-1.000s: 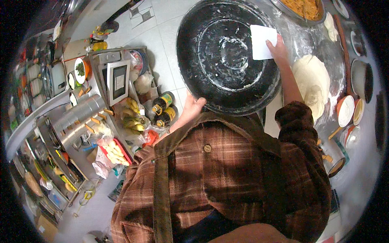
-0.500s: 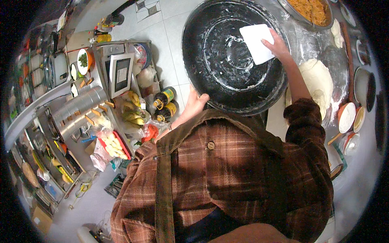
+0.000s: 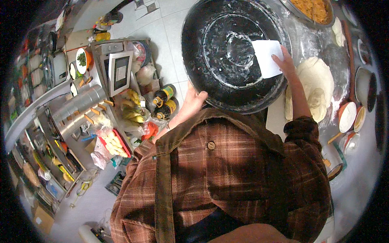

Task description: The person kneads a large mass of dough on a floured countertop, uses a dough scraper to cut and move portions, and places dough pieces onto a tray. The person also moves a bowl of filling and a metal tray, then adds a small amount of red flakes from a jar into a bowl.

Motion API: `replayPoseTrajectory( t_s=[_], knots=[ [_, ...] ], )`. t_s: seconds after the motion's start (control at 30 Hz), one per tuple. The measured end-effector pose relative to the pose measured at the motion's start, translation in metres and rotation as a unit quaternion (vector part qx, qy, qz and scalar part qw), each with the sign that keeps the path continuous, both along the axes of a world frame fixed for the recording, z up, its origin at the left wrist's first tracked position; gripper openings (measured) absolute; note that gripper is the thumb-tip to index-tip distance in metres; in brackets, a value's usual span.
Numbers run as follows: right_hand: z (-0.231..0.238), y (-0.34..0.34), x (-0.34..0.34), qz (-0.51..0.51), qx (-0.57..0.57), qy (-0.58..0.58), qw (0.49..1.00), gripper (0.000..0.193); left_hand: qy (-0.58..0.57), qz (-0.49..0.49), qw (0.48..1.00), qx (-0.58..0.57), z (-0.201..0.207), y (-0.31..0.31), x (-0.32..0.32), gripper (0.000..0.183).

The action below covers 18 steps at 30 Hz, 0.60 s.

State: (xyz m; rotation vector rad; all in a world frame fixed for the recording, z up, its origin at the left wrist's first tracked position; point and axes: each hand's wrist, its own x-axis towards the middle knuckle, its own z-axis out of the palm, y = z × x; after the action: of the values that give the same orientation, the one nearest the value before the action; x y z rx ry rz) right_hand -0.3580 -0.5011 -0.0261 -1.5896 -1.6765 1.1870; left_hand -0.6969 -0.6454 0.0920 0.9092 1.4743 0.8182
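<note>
A wide black basin point(image 3: 198, 52), streaked inside with flour and bits of dough, is tilted up in front of me. My left hand point(image 3: 195, 98) grips its near left rim, thumb over the edge. In my right hand point(image 3: 285, 63) is a flat white dough scraper point(image 3: 267, 59), pinched between thumb and fingers. The scraper is over the right side of the basin's inside; I cannot tell whether its edge touches the surface. Right of the basin, near my right forearm, a large pale mass of dough point(image 3: 314, 81) lies on the floured worktop point(image 3: 302, 44).
A pan of orange shredded filling point(image 3: 312, 10) stands at the far right. Along the right are a rolling pin point(image 3: 349, 65), a bowl of flour point(image 3: 347, 116) and a dark pot point(image 3: 365, 89). Bottles point(image 3: 165, 94), a microwave point(image 3: 120, 73) and a red tray point(image 3: 114, 142) are on the left.
My right hand has drawn the scraper toward me and to the right inside the basin. The basin has shifted slightly; my left hand keeps its hold on the rim.
</note>
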Motion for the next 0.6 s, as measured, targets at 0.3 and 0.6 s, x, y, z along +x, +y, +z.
replayPoseTrajectory(
  t_s=[0.3, 0.6],
  knots=[
    [0.033, 0.029, -0.022, 0.031, -0.045, 0.01, 0.998, 0.05, 0.042, -0.027, 0.999, 0.018, 0.002, -0.003, 0.002, 0.052],
    [0.059, 0.026, -0.08, 0.16, 0.106, 0.027, 0.981, 0.046, 0.011, -0.013, 1.0, 0.002, -0.002, -0.004, 0.0, 0.049]
  ],
)
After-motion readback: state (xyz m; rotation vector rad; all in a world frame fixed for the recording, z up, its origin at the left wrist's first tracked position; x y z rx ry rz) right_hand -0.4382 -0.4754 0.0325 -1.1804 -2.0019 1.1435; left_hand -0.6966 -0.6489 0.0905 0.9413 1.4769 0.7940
